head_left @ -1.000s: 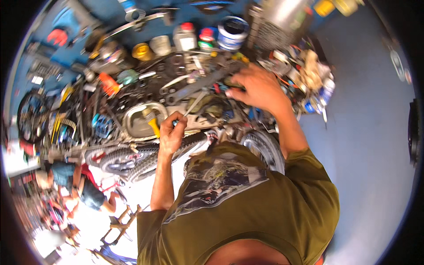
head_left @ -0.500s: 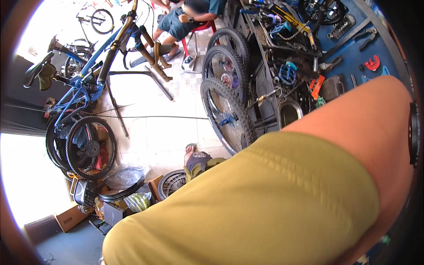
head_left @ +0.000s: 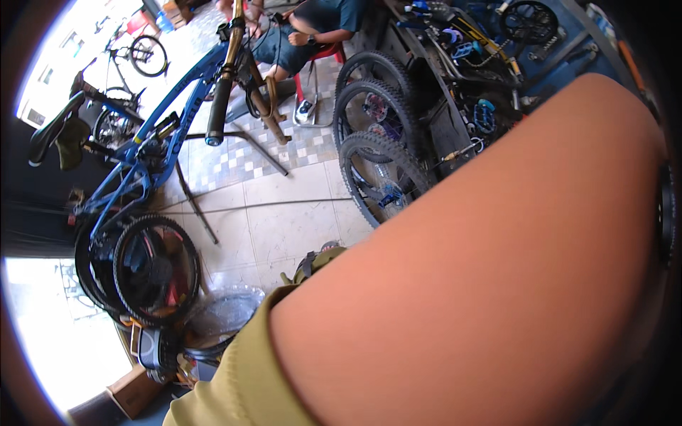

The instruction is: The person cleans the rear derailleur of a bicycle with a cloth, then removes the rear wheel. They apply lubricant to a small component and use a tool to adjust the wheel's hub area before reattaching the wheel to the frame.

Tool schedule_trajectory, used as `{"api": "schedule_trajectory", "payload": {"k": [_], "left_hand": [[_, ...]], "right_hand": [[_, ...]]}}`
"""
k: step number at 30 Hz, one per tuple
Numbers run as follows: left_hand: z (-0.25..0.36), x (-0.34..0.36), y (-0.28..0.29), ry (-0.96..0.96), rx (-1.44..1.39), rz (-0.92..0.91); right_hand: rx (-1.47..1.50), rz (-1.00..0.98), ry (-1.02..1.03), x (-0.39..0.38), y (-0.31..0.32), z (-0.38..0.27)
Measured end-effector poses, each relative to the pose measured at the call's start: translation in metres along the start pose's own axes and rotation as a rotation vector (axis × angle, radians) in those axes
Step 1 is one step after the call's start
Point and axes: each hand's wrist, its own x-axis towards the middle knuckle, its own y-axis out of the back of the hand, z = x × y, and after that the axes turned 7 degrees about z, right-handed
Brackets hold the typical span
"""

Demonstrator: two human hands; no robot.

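Observation:
Neither of my hands shows. One bent bare arm (head_left: 462, 277) of mine fills the lower right, very close and partly blurred, its elbow at the upper right. An olive sleeve (head_left: 241, 376) covers its upper part at the lower left. A black band-like thing (head_left: 666, 213) shows at the far right edge beside the arm; I cannot tell what it is. Behind the arm lies a blue workbench (head_left: 558, 64) with tools and bike parts, among them a blue pedal (head_left: 484, 116). What my hands hold, if anything, is out of view.
A blue bike frame (head_left: 145, 160) with a gold fork stands at the left. Several wheels (head_left: 380, 153) lean against the bench, and others (head_left: 156, 270) stand at the lower left. Someone sits on a red stool (head_left: 328, 51) at the back. A black cable (head_left: 284, 204) crosses the tiled floor.
The arm now fills more of the view, with less sleeve and more bare skin showing. The view has shifted, so the bike and wheels sit lower. The bench is more covered.

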Motion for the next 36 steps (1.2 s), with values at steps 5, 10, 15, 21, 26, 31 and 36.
{"api": "schedule_trajectory", "payload": {"k": [5, 10, 15, 21, 26, 31, 36], "left_hand": [[0.038, -0.009, 0.006, -0.082, -0.013, -0.038], [0.056, -0.052, 0.027, -0.018, 0.007, -0.078], [0.039, -0.208, 0.071, 0.432, -0.213, -0.031], [0.037, -0.395, 0.013, 1.012, -0.390, 0.739], [0.049, -0.450, -0.025, 1.260, -0.530, 0.907], [0.070, -0.469, -0.043, 1.161, -0.959, 1.165], [0.089, -0.490, -0.047, 0.969, -1.351, 1.597]], "right_hand": [[0.021, 0.015, -0.033, -0.005, -0.026, -0.009], [0.034, 0.045, -0.026, 0.001, -0.037, -0.013], [0.234, 0.241, 0.128, 0.013, -0.027, -0.008], [1.374, 0.538, 0.483, -0.004, 0.070, -0.122], [1.678, 0.573, 0.393, 0.032, 0.086, -0.169], [1.537, 0.607, 0.464, 0.054, 0.091, -0.199], [1.458, 0.695, 0.498, 0.043, 0.105, -0.209]]}}
